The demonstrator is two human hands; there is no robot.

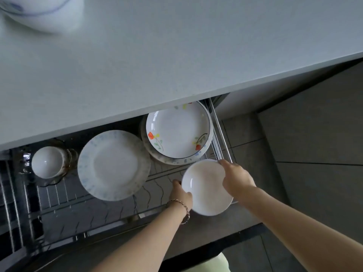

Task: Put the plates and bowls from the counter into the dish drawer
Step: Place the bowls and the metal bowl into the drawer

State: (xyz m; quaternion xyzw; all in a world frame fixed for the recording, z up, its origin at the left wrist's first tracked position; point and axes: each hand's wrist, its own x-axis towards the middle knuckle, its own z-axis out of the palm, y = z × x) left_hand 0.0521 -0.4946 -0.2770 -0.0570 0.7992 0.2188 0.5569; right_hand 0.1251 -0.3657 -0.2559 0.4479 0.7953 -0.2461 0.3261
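**White plate held over the open drawer**

A plain white plate (206, 190) is held in both hands, tilted a little, above the front right corner of the pulled-out drawer (219, 132). The left hand (179, 193) grips the plate's near left rim; its thumb lies along the edge and its fingers are hidden beneath. The right hand (234, 178) pinches the far right rim, fingertips curled over the edge. A thin bracelet (183, 208) circles the left wrist. Whether the plate touches the wire rack (59, 195) below cannot be told.

In the drawer, just behind the held plate, a flowered plate (178, 131) lies on top of another plate with a speckled rim, partly under the counter's edge. To the left of that stack, a blue-speckled plate (114, 164) lies flat on the rack. Further left, a small bowl (47, 161) sits in a dark glass dish (25, 158).

The pale counter (176, 52) spans the upper part of the view. At its far left corner stands a blurred bowl (39, 12), white with blue lines. Grey floor tiles (314, 144) show to the right of the drawer.
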